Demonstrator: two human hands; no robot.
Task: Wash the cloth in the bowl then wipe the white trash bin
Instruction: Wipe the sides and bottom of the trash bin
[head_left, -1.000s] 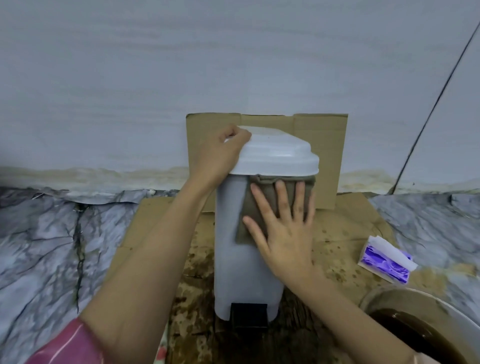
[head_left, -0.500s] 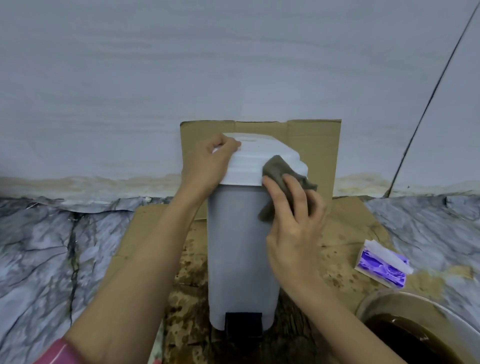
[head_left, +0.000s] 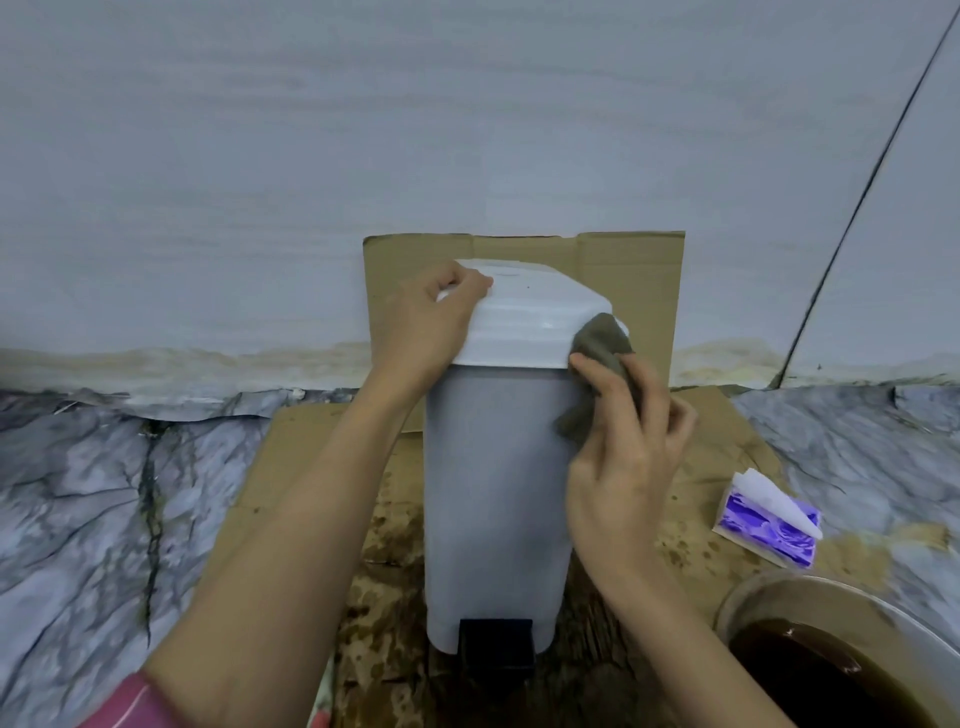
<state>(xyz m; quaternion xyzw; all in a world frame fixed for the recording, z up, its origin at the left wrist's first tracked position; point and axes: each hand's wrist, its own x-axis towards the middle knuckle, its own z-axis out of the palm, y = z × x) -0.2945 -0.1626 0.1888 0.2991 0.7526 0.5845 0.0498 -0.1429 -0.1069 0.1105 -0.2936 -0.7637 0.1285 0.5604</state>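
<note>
The white trash bin (head_left: 493, 467) stands upright on cardboard against the wall, lid closed, with a dark pedal at its base. My left hand (head_left: 426, 322) grips the lid's left rear corner. My right hand (head_left: 623, 447) holds the grey-brown cloth (head_left: 597, 353) against the lid's right front corner and the bin's upper right side. The bowl (head_left: 748, 592) with dark brown water sits at the bottom right, partly cut off by the frame.
Flattened cardboard (head_left: 628, 270) lies under the bin and leans on the wall behind it; its floor part is wet and stained. A purple and white packet (head_left: 763, 525) lies right of the bin. Marble-patterned floor (head_left: 78, 493) spreads on both sides.
My right hand has moved the cloth from the bin's front, up over the lid's front edge, to the lid's right corner. My left hand stays on the lid.
</note>
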